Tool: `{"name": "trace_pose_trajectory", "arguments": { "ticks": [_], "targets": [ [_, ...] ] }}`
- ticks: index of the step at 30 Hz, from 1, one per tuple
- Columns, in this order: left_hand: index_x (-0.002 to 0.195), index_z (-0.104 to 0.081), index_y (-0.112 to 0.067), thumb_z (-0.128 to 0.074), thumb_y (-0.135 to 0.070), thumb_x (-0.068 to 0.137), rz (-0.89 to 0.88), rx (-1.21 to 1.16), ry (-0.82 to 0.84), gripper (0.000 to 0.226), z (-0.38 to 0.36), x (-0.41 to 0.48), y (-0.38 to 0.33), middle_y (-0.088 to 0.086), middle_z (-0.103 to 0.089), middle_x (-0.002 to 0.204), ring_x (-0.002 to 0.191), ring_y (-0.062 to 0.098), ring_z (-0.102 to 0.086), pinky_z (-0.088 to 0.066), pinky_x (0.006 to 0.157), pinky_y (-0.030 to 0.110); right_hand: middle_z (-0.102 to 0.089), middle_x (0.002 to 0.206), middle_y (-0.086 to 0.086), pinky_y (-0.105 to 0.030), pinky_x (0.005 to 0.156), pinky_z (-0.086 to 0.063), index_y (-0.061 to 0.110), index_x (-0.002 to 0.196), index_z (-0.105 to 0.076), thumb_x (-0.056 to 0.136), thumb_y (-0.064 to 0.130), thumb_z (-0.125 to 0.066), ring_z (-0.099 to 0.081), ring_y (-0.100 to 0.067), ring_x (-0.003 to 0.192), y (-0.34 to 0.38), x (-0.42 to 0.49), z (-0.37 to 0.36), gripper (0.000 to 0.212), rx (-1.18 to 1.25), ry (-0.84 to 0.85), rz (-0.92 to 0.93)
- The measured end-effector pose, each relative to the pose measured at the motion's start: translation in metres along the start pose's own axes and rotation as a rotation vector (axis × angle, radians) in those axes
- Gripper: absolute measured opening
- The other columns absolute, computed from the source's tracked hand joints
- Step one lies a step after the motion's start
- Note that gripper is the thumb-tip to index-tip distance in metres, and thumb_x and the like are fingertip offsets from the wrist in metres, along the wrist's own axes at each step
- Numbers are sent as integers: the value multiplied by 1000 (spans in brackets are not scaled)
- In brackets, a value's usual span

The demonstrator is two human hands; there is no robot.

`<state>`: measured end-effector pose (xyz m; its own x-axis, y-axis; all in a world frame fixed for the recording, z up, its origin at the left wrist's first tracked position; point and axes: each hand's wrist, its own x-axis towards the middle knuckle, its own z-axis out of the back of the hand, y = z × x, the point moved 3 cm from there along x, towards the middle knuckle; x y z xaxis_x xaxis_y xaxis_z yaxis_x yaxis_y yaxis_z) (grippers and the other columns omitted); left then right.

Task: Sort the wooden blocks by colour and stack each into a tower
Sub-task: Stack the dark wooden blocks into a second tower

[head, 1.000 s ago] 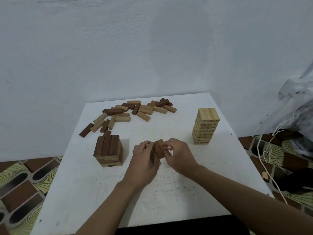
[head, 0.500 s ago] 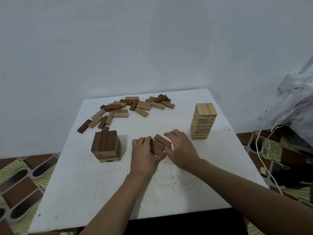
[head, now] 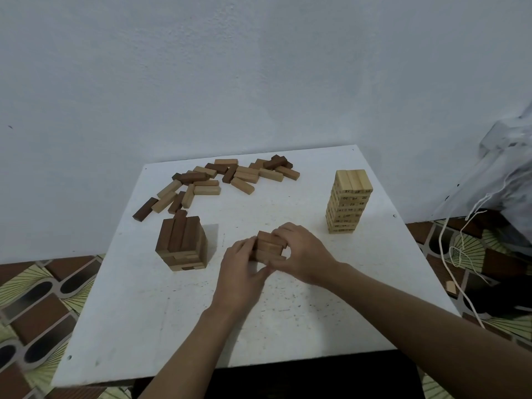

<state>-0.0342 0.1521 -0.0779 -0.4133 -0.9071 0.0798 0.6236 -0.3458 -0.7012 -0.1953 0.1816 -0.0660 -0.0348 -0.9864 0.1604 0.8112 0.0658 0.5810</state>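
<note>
A small stack of reddish-brown blocks (head: 269, 246) sits at the middle of the white table (head: 161, 318). My left hand (head: 240, 273) grips its left side and my right hand (head: 302, 254) curls round its right side and top. A low tower of brown blocks (head: 182, 243) stands to the left, with one block sticking out behind its top. A tall tower of pale numbered blocks (head: 349, 200) stands at the right. Several loose blocks (head: 218, 180) of mixed brown and tan lie scattered along the table's far edge.
A pale wall rises right behind the table. A plastic bag (head: 509, 168) and white cord (head: 457, 249) lie on the patterned floor to the right. One stray pale block (head: 451, 287) lies on the floor there.
A block held tilted between my hands has been laid flat on the small stack, and both hands now close round the stack's sides. The view has shifted slightly.
</note>
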Motion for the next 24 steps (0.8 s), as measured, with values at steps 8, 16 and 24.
{"name": "trace_pose_trajectory", "arguments": {
  "ticks": [8, 16, 24],
  "targets": [
    [145, -50, -21, -69, -34, 94, -6, 50, -27, 56, 8, -14, -4, -16, -50, 119, 115, 6, -48, -35, 87, 11, -60, 123, 9, -29, 95, -43, 21, 132, -58, 79, 43, -78, -47, -11, 108, -6, 6, 13, 60, 50, 216, 15],
    [163, -1, -16, -17, -58, 106, -128, 318, 156, 73, -3, -19, 11, -2, -10, 171, 156, 9, 1, 3, 122, 29, 5, 168, 0, -31, 125, 1, 13, 160, 4, 99, 68, -23, 9, -11, 153, -15, -35, -5, 86, -248, 211, -98],
    [162, -8, -9, 3, -48, 102, -202, 472, 122, 73, -15, -17, 17, 8, -19, 169, 157, 18, -12, 6, 122, 30, 10, 167, -6, -45, 123, 15, 6, 157, 10, 98, 63, 2, 22, -13, 151, -5, -38, -22, 82, -405, 254, -83]
  ]
}}
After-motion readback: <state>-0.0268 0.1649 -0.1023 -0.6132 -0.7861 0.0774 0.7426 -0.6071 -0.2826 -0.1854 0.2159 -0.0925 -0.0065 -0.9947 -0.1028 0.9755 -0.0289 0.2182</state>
